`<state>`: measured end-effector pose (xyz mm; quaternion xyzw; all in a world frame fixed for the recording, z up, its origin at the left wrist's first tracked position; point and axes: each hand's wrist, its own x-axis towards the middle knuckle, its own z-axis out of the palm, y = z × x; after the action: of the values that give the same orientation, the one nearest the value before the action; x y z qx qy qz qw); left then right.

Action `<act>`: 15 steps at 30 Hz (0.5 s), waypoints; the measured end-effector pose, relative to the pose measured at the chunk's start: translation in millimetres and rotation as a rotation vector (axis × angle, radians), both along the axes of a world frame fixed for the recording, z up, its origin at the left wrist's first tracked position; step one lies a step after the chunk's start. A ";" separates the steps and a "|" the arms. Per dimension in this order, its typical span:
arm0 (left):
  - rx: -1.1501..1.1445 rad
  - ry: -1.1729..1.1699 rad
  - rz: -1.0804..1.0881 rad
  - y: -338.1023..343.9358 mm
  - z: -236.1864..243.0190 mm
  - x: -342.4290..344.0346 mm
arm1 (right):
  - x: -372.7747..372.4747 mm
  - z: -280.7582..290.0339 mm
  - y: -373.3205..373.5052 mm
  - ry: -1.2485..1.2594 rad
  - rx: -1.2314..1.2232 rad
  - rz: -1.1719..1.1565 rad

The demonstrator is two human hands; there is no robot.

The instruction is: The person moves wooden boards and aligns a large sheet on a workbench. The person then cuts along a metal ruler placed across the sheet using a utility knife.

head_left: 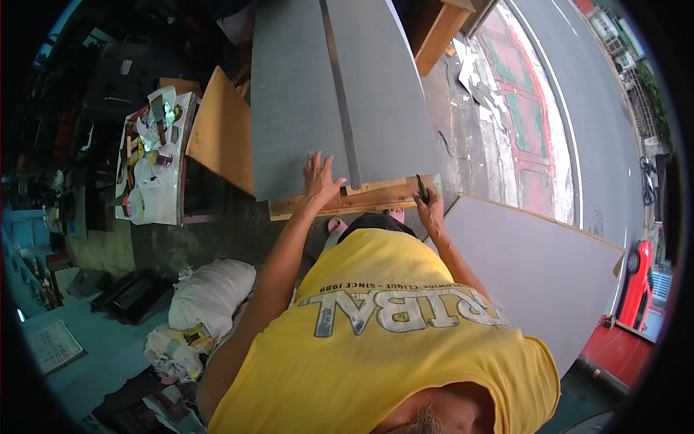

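A large grey sheet (pixel 296 101) lies on a wooden bench (pixel 387 197) in front of me. Along it, running away from me, rests a long, narrow metal straightedge (pixel 337 87), its near end close to the sheet's front edge. My left hand (pixel 320 181) is over the near part of the sheet, left of the straightedge, fingers spread and holding nothing. Just off the sheet's near right corner, my right hand (pixel 431 211) is closed around a slim black utility knife (pixel 422 188) that points away from me.
At left, a small table (pixel 173 195) carries tools, tape and scraps, beside a leaning brown board (pixel 223 130). A stuffed white sack (pixel 210 300) sits lower left. To my right leans a big pale panel (pixel 535 260). Beyond it are scraps on the pavement and a road (pixel 593 108).
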<state>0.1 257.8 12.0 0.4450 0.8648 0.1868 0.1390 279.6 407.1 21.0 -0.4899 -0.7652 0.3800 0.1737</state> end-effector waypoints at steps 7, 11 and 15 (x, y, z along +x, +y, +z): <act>-0.056 -0.082 -0.036 35.4 6.3 10.4 | -17.2 5.1 -14.0 0.057 -0.148 0.071; -0.167 -0.153 -0.043 43.1 11.1 16.1 | -22.0 8.3 -21.1 -0.034 -0.084 0.151; -0.097 -0.149 -0.050 42.8 -2.3 15.0 | -17.9 2.8 -31.4 -0.057 -0.113 0.159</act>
<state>15.1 300.6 9.7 0.4439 0.8487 0.1739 0.2287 261.8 375.7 23.9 -0.4474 -0.7837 0.4208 0.0933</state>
